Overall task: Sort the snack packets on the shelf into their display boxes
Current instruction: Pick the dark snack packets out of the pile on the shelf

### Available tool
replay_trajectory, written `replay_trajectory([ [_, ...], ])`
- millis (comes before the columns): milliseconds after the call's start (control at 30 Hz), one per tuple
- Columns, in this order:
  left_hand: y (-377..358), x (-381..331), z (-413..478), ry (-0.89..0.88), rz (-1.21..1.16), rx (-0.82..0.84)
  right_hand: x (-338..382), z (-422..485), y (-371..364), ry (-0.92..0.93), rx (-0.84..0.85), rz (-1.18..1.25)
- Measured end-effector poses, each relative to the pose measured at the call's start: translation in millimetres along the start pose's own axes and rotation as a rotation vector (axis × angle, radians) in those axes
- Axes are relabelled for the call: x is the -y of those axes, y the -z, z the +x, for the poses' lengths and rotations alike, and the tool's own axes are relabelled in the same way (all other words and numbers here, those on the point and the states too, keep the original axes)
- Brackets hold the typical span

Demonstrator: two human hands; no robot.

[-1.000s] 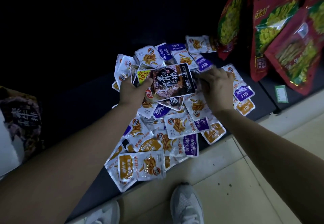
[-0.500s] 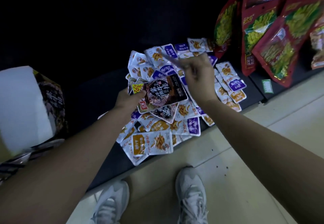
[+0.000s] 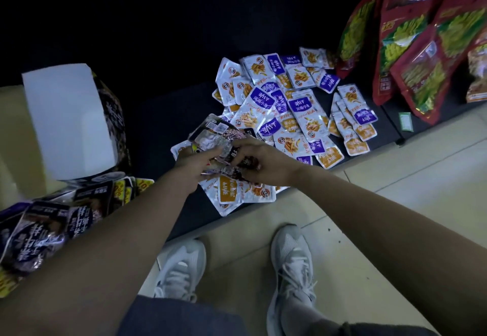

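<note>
Where foil sachets (image 3: 297,114) lie, left hand (image 3: 193,168) and right hand (image 3: 266,163) grip crinkled dark packets (image 3: 210,137).

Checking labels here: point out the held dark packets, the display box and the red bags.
dark packets (image 3: 210,137): head view, pale back of the top packet.
display box (image 3: 68,119): head view, middle of its white flap.
red bags (image 3: 411,77): head view, front of one bag.

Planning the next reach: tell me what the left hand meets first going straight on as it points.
The left hand, gripping the dark packets, points up-right; it would probably run into the purple-and-white packet heap, passing close by the right hand. Depth is unclear.
</note>
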State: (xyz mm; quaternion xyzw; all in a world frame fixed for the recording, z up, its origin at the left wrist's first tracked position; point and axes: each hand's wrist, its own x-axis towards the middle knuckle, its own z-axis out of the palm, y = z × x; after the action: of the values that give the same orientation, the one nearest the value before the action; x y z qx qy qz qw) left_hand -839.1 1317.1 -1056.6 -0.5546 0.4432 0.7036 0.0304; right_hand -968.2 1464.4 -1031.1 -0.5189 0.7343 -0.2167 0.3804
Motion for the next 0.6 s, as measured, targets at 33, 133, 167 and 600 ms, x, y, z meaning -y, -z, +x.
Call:
replay_trajectory([
  [33,3,2,2,-0.028,0.01,-0.002,4,0,0,-0.038,-0.024,0.025],
  [133,20,8,13,-0.039,0.028,0.013,15,5,3,-0.234,-0.29,0.027],
  [167,27,10,15,-0.049,0.034,0.013,24,6,5,-0.313,-0.361,0.05],
  [600,141,36,-92,-0.01,-0.013,0.046,109,28,-68,-0.618,-0.087,0.956],
])
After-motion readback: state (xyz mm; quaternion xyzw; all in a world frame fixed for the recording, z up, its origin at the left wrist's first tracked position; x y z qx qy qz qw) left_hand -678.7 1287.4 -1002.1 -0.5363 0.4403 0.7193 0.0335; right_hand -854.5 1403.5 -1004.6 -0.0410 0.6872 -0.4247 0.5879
